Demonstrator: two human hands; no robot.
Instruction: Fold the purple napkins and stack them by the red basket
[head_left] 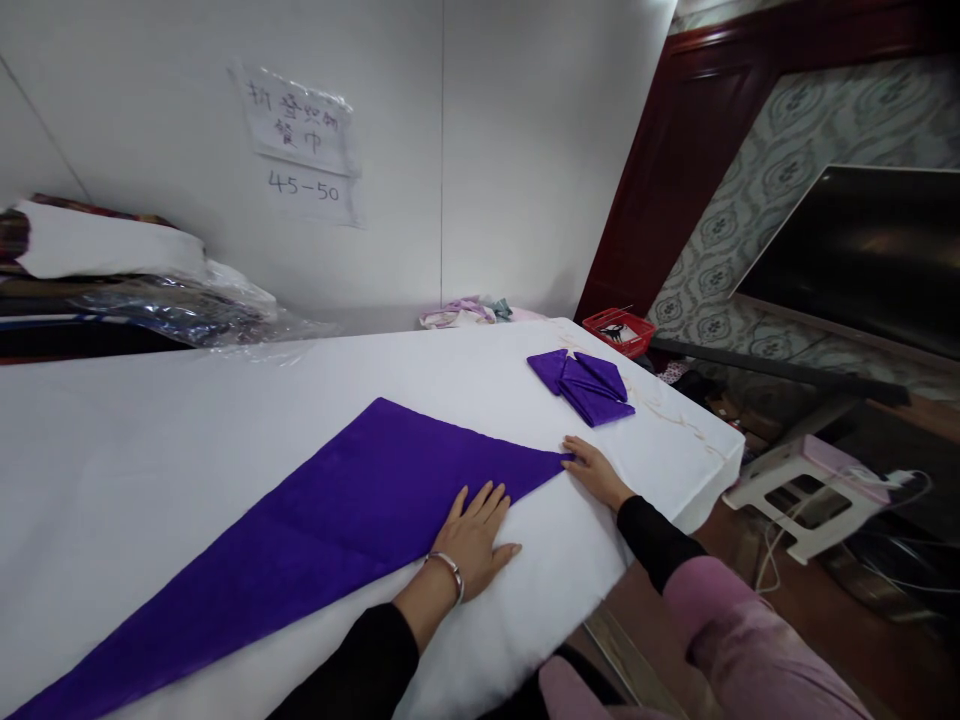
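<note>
A purple cloth napkin (322, 510), folded into a large triangle, lies flat on the white-covered table. Its long folded edge runs along my side, and its left tip reaches the frame's lower left. My left hand (474, 535), with a bracelet on the wrist, rests on the near edge with fingers spread. At the right corner, my right hand (592, 470) pinches the cloth's tip between thumb and fingers. Beyond that hand sits a purple folded napkin (589, 385) with several pointed flaps.
White cloth covers the table (465, 370) up to the wall. Clear plastic wrap (172, 300) and folded fabrics (112, 240) lie at the back left. Past the far right corner are a red basket (621, 330) and a stool (817, 490) with cables. A paper sign (304, 140) hangs on the wall.
</note>
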